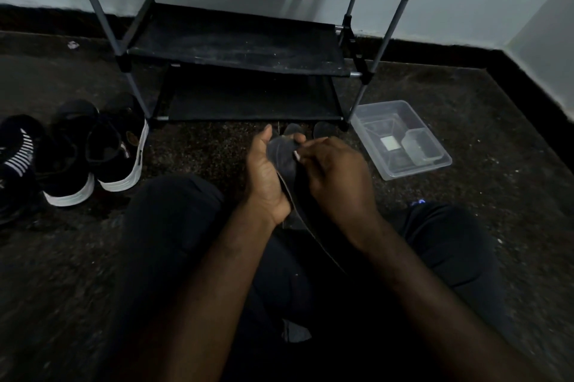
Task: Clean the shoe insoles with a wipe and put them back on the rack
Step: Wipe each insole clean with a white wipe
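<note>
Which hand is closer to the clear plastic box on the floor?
Right. The right hand sits just left of the clear plastic box, wiping the insole. The left hand holds the insole on its far side, farther from the box.

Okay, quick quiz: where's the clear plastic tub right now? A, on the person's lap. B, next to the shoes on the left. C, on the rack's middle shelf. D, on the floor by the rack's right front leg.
D: the clear plastic tub sits on the floor beside the rack, at its right front leg.
</note>
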